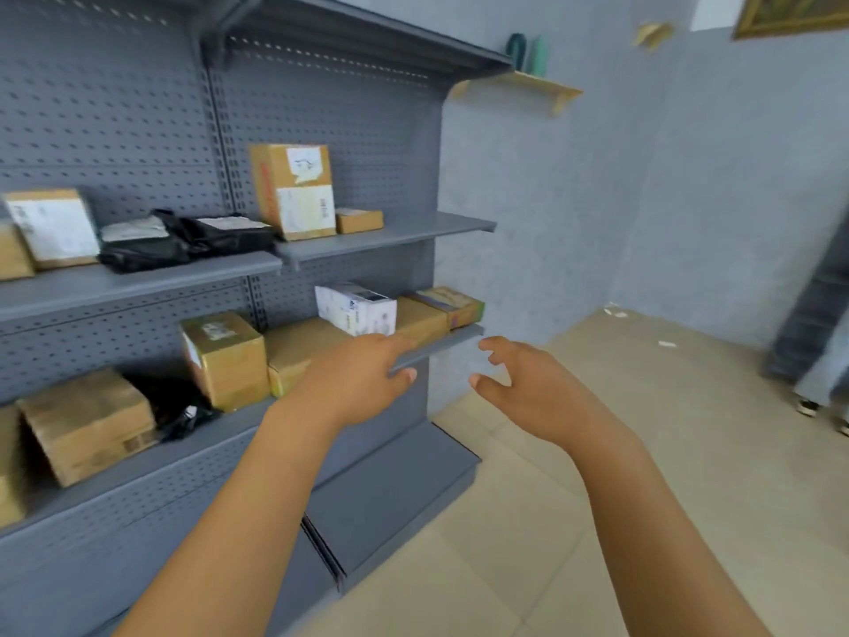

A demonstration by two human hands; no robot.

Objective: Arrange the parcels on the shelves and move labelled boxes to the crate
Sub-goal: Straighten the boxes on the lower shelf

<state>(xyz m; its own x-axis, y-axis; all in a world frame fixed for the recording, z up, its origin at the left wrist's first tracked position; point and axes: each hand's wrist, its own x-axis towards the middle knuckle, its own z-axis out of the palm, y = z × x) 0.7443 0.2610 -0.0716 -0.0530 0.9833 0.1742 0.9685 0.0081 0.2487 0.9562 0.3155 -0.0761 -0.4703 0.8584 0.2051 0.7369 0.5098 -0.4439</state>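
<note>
Currently both hands hold nothing. Left hand (363, 383) reaches fwd, fingers nearly straight, fingertips at the front lip of the lower right shelf (436, 349). Right hand (523, 383) hangs beside it over the floor, fingers spread and loosely curled, thumb apart, clear of the shelf end.

Target group, by judgement: parcels on that shelf, i.e. white printed box (356, 310), plain brown box (420, 319) touching its right side, and taped box (452, 305) at the shelf end. All three sit just behind and above the left fingertips, to the upper left of the right hand. Row runs along the shelf, left to right; taped box's long axis lies the same way. Labels on these are too blurred to read.

Key relation: left hand is nearer the white box; right hand is nearer the taped box at the open shelf end. A two-hand grasp would prob. need the right hand to move left and fwd, round the shelf end.

Crate: not in view. Other parcels incl. tall labelled box (294, 190) sit on the upper shelf (404, 229), well above both hands.
</note>
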